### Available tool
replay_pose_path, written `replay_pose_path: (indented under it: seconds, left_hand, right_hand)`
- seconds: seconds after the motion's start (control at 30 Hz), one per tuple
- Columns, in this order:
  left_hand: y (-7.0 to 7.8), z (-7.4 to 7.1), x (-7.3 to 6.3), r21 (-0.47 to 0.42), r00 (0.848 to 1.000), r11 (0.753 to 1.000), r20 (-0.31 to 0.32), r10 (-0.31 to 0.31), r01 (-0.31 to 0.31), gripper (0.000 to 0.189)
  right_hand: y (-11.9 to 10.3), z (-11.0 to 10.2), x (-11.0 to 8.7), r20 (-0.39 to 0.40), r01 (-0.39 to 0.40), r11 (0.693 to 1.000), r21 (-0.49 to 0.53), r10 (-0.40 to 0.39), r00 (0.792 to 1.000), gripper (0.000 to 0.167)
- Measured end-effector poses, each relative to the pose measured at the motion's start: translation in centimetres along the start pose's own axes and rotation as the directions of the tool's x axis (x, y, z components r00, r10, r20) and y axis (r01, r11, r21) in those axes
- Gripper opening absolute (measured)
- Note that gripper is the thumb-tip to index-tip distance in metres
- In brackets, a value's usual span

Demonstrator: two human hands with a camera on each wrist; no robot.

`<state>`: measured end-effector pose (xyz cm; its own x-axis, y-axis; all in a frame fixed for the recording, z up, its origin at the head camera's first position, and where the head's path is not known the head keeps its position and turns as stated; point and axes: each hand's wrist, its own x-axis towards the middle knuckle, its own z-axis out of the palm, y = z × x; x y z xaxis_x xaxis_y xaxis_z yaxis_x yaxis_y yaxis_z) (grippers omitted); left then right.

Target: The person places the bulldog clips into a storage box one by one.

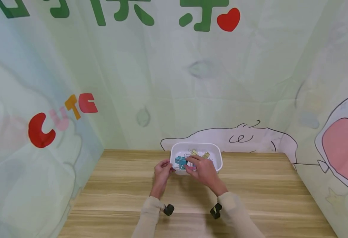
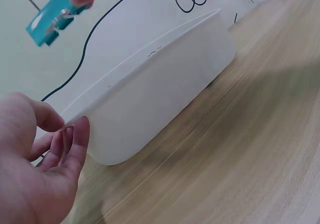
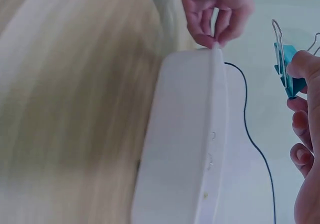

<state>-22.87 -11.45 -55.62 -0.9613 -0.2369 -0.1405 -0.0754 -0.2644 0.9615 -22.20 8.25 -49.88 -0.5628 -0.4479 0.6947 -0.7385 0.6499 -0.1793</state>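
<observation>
A white plastic tub (image 1: pixel 217 152) stands on the table, and my left hand (image 1: pixel 162 172) pinches its rim at the near left corner. In the left wrist view the thumb lies over the rim and the fingertips (image 2: pixel 81 126) press the outer wall. My right hand (image 1: pixel 203 169) holds a teal binder clip (image 3: pixel 286 66) between thumb and fingers, raised above the rim. Its wire handles stand out from the teal body. Inside the tub lie yellow binder clips (image 1: pixel 206 155), a pink clip (image 1: pixel 192 168) and more teal; the right hand partly covers them.
The wood-grain table (image 1: pixel 117 191) reaches back to a printed cloth backdrop (image 1: pixel 174 82), close behind the tub. Cloth also hangs along both sides. A black wrist camera (image 1: pixel 168 209) sits by the left cuff and another (image 1: pixel 216 211) by the right.
</observation>
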Motion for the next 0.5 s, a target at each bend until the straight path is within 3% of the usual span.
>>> replay_pose_path:
  seconds: [0.5]
  left_hand:
    - [0.3,0.2,-0.2,0.003,1.0,1.0,-0.008,-0.023,0.023,0.031]
  right_hand:
    - [0.8,-1.2,2.0,0.027,-0.118,0.991,-0.068,0.12,0.992,0.029]
